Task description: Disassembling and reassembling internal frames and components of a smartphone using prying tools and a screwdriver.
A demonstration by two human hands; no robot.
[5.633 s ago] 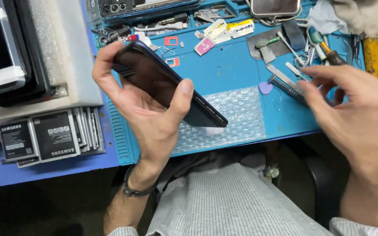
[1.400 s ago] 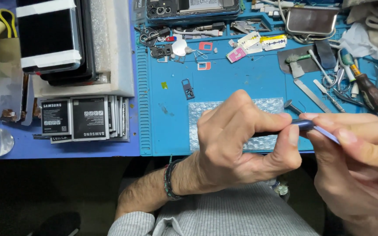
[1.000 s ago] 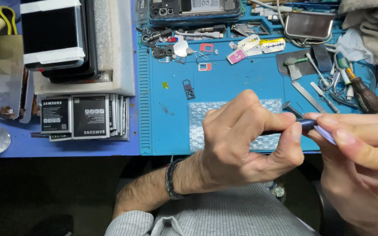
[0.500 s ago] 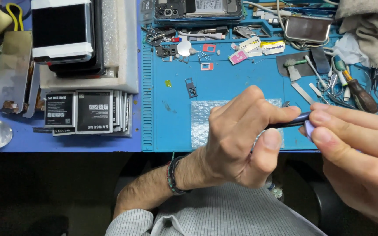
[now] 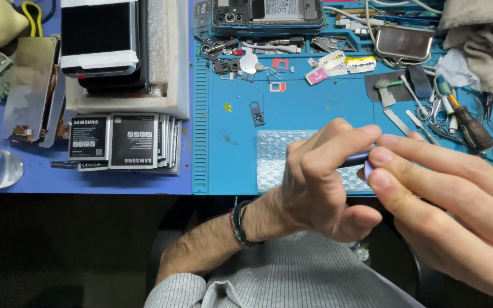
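Dark and slim, the phone [image 5: 353,159] shows only as a short edge between the two hands, held up above the near edge of the blue work mat [image 5: 309,114], over the sheet of bubble wrap [image 5: 275,157]. The left hand [image 5: 320,188] wraps around it with its fingers closed on the body, thumb tucked below; most of the device is hidden behind that hand. The right hand [image 5: 446,199] comes in from the right, its fingers pinched on a small pale lilac pick [image 5: 368,169] whose tip sits right at the phone's edge. Judging by this, the prying along the seam looks to be under way rather than finished: no cover or panel can be seen lifted free, and whether the pick has gone into the gap cannot be told. Separating the casing appears to be left. On the far part of the mat lie another opened phone [image 5: 266,12], small parts, tweezers and a screwdriver [image 5: 464,117] to the right. To the left on the tabletop [image 5: 115,182], a row of flat batteries [image 5: 124,141] leans beside a stack of screens [image 5: 101,40].
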